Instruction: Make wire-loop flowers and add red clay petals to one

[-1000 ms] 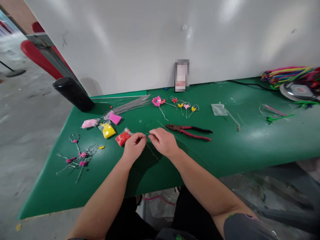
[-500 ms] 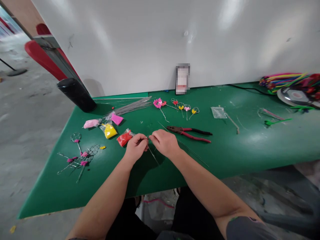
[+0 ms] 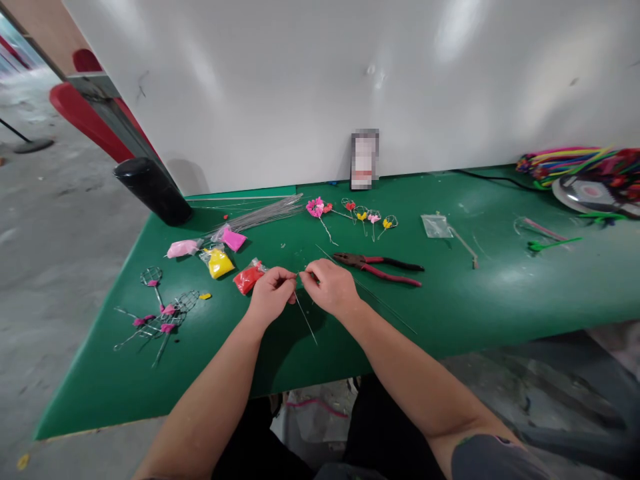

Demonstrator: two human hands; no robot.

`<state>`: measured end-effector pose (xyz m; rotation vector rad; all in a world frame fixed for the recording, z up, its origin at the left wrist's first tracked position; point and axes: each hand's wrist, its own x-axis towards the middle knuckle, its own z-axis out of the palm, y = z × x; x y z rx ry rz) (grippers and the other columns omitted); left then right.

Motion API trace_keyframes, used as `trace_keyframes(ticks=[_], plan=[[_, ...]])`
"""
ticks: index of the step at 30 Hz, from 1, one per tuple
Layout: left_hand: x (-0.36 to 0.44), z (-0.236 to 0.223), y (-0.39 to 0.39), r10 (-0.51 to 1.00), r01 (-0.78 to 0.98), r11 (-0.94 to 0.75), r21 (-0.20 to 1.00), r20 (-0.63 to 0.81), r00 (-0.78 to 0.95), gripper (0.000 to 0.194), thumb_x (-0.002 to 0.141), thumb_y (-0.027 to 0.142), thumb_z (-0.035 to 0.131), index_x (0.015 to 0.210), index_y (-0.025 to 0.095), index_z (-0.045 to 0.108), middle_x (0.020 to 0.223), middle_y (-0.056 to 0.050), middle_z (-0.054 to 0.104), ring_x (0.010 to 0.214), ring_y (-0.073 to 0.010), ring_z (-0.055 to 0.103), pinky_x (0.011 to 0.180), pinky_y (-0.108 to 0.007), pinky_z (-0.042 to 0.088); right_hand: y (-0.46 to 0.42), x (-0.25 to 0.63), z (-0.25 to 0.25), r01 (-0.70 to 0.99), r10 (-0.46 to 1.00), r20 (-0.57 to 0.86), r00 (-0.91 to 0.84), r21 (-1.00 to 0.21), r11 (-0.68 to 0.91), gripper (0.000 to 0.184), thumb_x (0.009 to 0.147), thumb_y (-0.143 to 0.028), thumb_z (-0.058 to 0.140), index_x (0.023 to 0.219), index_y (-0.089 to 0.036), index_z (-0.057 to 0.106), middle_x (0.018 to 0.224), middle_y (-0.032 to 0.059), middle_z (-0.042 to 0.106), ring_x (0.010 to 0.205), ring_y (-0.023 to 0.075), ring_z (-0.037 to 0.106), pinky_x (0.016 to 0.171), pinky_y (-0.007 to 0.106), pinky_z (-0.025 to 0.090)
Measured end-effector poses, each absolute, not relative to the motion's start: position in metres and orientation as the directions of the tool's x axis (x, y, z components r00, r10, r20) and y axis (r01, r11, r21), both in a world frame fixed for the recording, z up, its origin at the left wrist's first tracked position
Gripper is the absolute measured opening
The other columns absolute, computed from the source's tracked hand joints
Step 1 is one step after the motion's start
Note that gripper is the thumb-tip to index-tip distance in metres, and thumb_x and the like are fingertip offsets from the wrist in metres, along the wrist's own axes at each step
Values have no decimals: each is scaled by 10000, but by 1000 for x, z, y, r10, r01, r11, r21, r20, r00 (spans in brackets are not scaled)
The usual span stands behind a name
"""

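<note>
Close together above the green table, my two hands are working on a thin metal wire (image 3: 307, 320). Thumb and fingers of my left hand (image 3: 273, 293) pinch it, and its long end slants down toward the table's front edge. My right hand (image 3: 330, 285) is closed beside the wire's upper end, its fingertips almost meeting those of the left. The fingers hide the shape of the wire there. Pliers (image 3: 377, 261) with red and black handles lie just beyond my right hand. A bag of red clay-like material (image 3: 249, 276) rests beside my left hand.
Wire shapes with pink pieces (image 3: 167, 313) lie at left. Behind are a yellow bag (image 3: 219, 262), a wire bundle (image 3: 255, 217) and small wire flowers (image 3: 361, 215). A black cylinder (image 3: 153, 191) stands at the left edge; colourful pipe cleaners (image 3: 565, 163) lie far right.
The wire's hanging end has swung and now reaches slightly lower toward the front edge. My fingertips have shifted a little at its upper end; both hands stay in nearly the same place.
</note>
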<state>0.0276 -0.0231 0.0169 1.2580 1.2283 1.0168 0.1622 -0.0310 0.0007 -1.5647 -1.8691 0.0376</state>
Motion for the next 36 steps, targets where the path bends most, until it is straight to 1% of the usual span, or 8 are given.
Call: trace_keyframes(ticks=[4, 11, 14, 17, 21, 25, 30, 36], plan=[[28, 16, -23, 991, 114, 64, 991, -77, 106, 42, 615, 142, 513, 648, 168, 509, 396, 73, 504, 368, -71, 477, 424, -187, 372, -31, 161, -1, 864, 870, 493, -23, -428, 265, 200, 806, -276, 444, 671, -178, 554, 670, 26, 592, 604, 111, 519, 504, 233, 275], [30, 14, -23, 991, 129, 87, 988, -99, 89, 52, 614, 142, 524, 643, 178, 501, 400, 69, 507, 372, -86, 484, 432, -200, 374, -30, 156, -2, 898, 876, 477, 72, -414, 151, 245, 783, -281, 457, 569, -173, 507, 591, 22, 561, 541, 107, 492, 476, 246, 221], [31, 14, -23, 991, 147, 85, 985, -99, 90, 51, 617, 142, 521, 639, 182, 499, 395, 68, 504, 370, -89, 481, 432, -204, 374, -28, 156, -3, 896, 879, 467, 98, -425, 126, 243, 785, -287, 465, 579, -173, 524, 596, 23, 575, 544, 109, 500, 475, 245, 218], [33, 14, -24, 989, 147, 93, 985, -108, 98, 59, 609, 136, 513, 639, 183, 497, 388, 68, 505, 367, -91, 482, 433, -205, 378, -27, 158, -5, 896, 866, 490, 96, -422, 139, 225, 792, -264, 458, 607, -173, 548, 614, 24, 591, 557, 111, 511, 480, 241, 234], [34, 15, -24, 973, 14, 192, 981, -193, 123, 76, 578, 133, 498, 637, 181, 497, 385, 66, 498, 350, -95, 472, 402, -207, 370, -25, 162, -9, 880, 823, 568, -6, -388, 274, 242, 815, -233, 419, 634, -178, 570, 619, 18, 596, 569, 105, 515, 516, 228, 286], [32, 18, -22, 933, -150, 337, 929, -308, 187, 133, 577, 191, 513, 701, 166, 553, 435, 51, 503, 360, -97, 458, 359, -211, 343, -25, 164, -13, 849, 802, 593, -76, -383, 364, 244, 824, -222, 405, 657, -183, 578, 630, 12, 597, 600, 101, 521, 547, 215, 312], [28, 19, -20, 881, -211, 445, 870, -382, 280, 115, 544, 164, 523, 654, 155, 553, 474, 36, 492, 381, -77, 441, 351, -185, 271, -27, 161, -13, 854, 815, 576, -66, -390, 345, 239, 807, -232, 421, 609, -181, 546, 603, 6, 579, 581, 98, 509, 522, 221, 290], [24, 18, -19, 835, -294, 503, 813, -371, 406, 106, 559, 159, 595, 643, 149, 531, 519, 25, 502, 462, -75, 468, 426, -185, 322, -30, 159, -10, 876, 845, 534, -28, -394, 278, 266, 805, -253, 409, 565, -176, 493, 573, 9, 556, 539, 94, 480, 496, 232, 255]])
